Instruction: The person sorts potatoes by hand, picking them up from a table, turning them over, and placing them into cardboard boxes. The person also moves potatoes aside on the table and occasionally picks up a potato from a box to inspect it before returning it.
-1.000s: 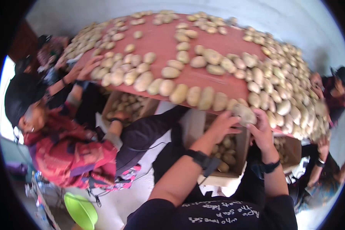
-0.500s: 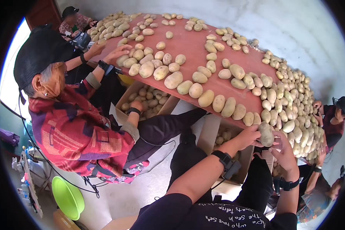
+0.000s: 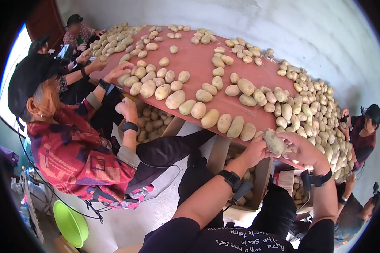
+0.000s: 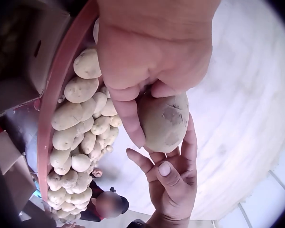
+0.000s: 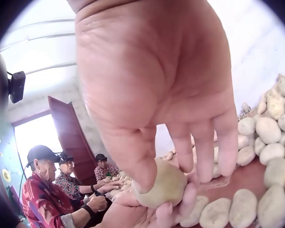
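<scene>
Near the front table edge my left hand (image 3: 256,152) grips a potato (image 3: 275,142) with grey-brown patches. The left wrist view shows thumb and fingers of my left hand (image 4: 152,76) around the upper part of this potato (image 4: 165,122). Below it, my right hand (image 4: 173,185) has fingers along the far side, its thumb raised beside it. In the right wrist view my right hand (image 5: 161,90) reaches over the potato (image 5: 165,187), thumb overlapping it and several fingers extended. How firmly these fingers press cannot be seen.
A red table (image 3: 185,55) bears many potatoes, a row (image 3: 224,123) along its front edge and a heap (image 3: 314,109) at right. Boxes of potatoes (image 3: 151,124) stand below. A person in a red patterned shirt (image 3: 78,162) sits left; others sit around. A green basin (image 3: 70,223) is on the floor.
My hands and the potato have shifted slightly left in the head view. The neighbour's hand has risen from the box, holding a potato. My left hand keeps its grip.
</scene>
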`<action>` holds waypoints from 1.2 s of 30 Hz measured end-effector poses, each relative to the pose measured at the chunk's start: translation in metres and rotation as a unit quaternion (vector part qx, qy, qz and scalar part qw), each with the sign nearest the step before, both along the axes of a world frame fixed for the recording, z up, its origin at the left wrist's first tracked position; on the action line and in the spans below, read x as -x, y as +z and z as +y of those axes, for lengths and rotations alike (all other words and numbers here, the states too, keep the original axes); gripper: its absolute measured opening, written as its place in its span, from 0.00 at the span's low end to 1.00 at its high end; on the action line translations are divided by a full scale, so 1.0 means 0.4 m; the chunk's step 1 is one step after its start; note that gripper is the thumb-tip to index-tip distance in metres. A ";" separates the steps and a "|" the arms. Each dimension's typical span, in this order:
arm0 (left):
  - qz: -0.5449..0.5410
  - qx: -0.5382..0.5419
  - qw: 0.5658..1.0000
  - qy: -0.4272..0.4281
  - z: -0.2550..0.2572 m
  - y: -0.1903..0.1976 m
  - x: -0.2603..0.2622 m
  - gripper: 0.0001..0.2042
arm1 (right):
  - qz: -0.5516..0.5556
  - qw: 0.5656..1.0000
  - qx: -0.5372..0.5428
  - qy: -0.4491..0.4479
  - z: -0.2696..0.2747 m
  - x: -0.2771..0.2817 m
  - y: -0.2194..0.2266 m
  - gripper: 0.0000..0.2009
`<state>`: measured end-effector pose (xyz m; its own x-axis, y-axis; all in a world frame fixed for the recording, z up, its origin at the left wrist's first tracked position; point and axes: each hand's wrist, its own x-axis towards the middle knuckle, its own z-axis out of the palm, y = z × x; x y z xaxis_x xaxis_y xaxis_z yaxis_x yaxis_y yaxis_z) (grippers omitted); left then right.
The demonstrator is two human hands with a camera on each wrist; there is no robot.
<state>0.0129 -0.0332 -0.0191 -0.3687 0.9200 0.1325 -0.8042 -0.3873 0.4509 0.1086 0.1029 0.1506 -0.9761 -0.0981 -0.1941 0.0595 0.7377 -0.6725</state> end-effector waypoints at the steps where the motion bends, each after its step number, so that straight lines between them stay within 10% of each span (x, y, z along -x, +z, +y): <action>1: -0.005 0.000 1.000 -0.004 0.017 -0.008 -0.011 0.21 | -0.025 0.999 0.021 0.005 0.021 -0.005 0.010 0.36; 6: -0.009 0.006 1.000 -0.024 0.054 -0.008 -0.049 0.20 | -0.137 0.987 0.077 -0.036 0.196 -0.051 0.004 0.29; 11: -0.009 -0.020 0.999 -0.026 0.068 -0.029 -0.061 0.20 | 0.035 0.992 -0.016 -0.117 0.341 -0.109 -0.026 0.18; 26: 0.151 0.136 0.978 0.052 0.053 -0.016 -0.043 0.28 | 0.067 0.939 0.330 -0.076 0.142 -0.079 -0.254 0.39; 31: 0.217 0.224 0.945 0.096 0.036 -0.021 -0.016 0.08 | 0.062 0.918 0.385 -0.073 0.146 -0.089 -0.321 0.39; 36: 0.171 0.213 0.935 0.226 0.030 -0.013 0.036 0.18 | 0.003 0.967 0.256 0.002 0.148 -0.133 -0.344 0.33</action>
<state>-0.0016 -0.0212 -0.0243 -0.7356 0.6768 -0.0295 -0.3823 -0.3788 0.8428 0.1618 0.1621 0.0129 -0.9767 -0.1827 -0.1126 0.0519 0.3080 -0.9500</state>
